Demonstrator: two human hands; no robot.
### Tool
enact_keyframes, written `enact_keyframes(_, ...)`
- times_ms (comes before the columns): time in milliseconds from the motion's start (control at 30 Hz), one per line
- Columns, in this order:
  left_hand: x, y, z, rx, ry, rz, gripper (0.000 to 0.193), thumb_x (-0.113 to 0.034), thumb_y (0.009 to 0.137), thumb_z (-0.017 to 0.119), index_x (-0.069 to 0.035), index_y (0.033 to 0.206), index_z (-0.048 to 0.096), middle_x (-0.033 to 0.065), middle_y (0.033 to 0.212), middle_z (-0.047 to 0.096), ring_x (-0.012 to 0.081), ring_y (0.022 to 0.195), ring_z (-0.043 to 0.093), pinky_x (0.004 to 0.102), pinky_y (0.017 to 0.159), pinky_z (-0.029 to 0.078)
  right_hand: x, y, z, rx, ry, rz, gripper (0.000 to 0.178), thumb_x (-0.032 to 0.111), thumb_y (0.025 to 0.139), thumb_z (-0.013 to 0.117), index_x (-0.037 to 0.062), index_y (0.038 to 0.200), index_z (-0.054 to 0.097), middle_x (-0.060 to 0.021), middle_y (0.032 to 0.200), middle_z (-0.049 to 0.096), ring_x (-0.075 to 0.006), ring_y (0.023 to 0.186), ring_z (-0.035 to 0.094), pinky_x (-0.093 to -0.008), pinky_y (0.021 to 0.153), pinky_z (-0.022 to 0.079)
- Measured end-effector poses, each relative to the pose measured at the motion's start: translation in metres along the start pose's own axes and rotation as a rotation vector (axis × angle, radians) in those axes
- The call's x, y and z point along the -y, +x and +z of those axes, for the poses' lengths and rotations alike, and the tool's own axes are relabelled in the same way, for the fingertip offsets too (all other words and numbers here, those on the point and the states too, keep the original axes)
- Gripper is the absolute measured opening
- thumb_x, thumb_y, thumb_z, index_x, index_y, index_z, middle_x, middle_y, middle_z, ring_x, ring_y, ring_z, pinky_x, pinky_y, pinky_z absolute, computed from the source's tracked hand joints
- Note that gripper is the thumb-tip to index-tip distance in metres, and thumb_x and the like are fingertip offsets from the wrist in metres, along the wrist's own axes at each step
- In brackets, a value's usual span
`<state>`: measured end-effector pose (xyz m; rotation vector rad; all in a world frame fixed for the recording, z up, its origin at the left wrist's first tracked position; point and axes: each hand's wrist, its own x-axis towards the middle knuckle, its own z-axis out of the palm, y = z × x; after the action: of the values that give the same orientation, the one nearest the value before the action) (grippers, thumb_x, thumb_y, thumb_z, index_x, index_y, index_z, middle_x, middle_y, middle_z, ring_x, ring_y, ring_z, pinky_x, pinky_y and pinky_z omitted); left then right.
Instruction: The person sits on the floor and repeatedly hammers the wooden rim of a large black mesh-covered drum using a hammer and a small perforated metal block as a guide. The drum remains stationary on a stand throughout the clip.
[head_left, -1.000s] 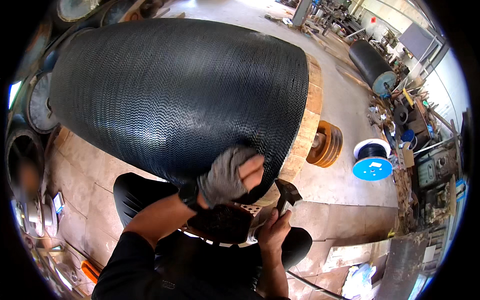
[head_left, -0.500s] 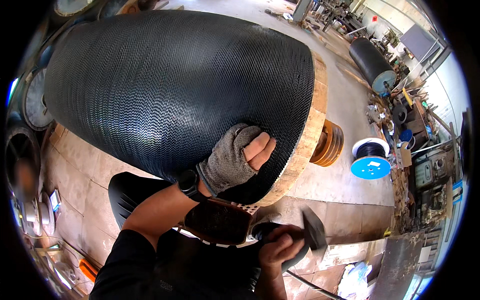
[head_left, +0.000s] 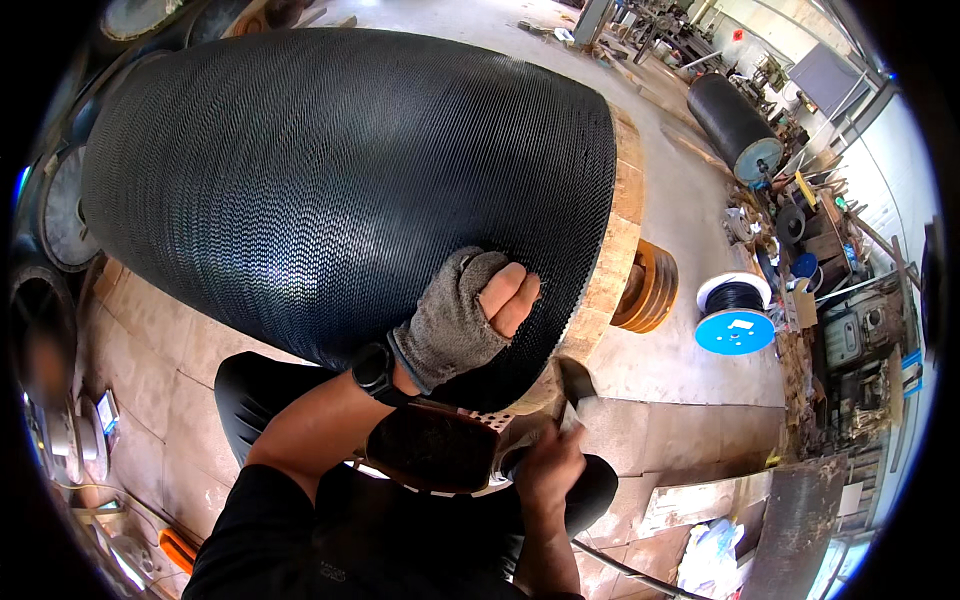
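Observation:
A large wooden roller (head_left: 340,190) wrapped in a finely ridged black covering lies across the view; bare wood shows at its right end. My left hand (head_left: 462,318), in a grey glove with bare fingertips, rests curled on the covering close to that end. Whatever its fingers hold is hidden. My right hand (head_left: 550,465), ungloved, is closed around what looks like a hammer (head_left: 577,382). Motion blurs the tool partly. Its dark head is raised beside the roller's wooden edge, lower right of my left hand.
Orange grooved pulleys (head_left: 652,288) project from the roller's end. A blue-and-white spool of black wire (head_left: 736,328) stands on the floor to the right. Further back lies another dark roller (head_left: 733,122). Below the roller, between my knees, is a dark brown tray-like container (head_left: 430,452).
My right hand has swung the hammer up and left toward the roller's wooden edge. My left hand stays in place on the black covering. The view has shifted slightly.

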<state>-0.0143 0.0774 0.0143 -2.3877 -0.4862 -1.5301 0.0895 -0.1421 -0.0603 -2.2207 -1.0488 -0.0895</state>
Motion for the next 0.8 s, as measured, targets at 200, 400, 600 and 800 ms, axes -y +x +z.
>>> enact_keyframes(200,0.002,0.002,-0.004,0.047,0.041,0.012,0.035,-0.009,0.076,0.073,-0.005,0.111,0.069,0.0077,0.11,0.056,0.0243,0.093,0.062,0.0433,0.081,0.053,0.007,-0.016,-0.015,-0.232,0.586,-0.15,0.025,0.018,0.099,0.044,0.001,0.083,0.052,-0.0075,0.061,0.054,-0.0163,0.049,0.048,-0.0278,0.046,0.038)
enact_keyframes(400,0.0,0.001,0.0,0.022,0.023,0.012,0.031,-0.009,0.078,0.069,-0.003,0.109,0.068,0.0092,0.106,0.056,0.025,0.092,0.062,0.0439,0.081,0.053,0.003,0.003,0.0,-0.067,0.265,-0.098,0.023,0.014,0.1,0.048,-0.0059,0.09,0.051,-0.0071,0.064,0.059,-0.0205,0.051,0.055,-0.0351,0.045,0.041)
enact_keyframes(600,0.004,0.013,-0.005,0.036,0.051,0.002,0.035,-0.009,0.076,0.072,-0.005,0.11,0.068,0.0085,0.106,0.055,0.0258,0.092,0.061,0.0439,0.08,0.052,0.017,0.006,-0.015,-0.131,0.084,-0.153,0.026,0.014,0.096,0.055,-0.0013,0.075,0.055,-0.026,0.071,0.063,-0.045,0.065,0.064,-0.0438,0.055,0.051)
enact_keyframes(800,0.008,0.02,0.004,-0.009,0.059,-0.013,0.041,-0.005,0.074,0.07,-0.007,0.114,0.067,0.0088,0.107,0.055,0.0275,0.095,0.059,0.0439,0.08,0.05,0.024,0.001,-0.026,-0.123,0.649,-0.109,0.033,0.026,0.104,0.041,-0.0026,0.092,0.053,-0.002,0.068,0.051,-0.0112,0.054,0.045,-0.0274,0.048,0.036)
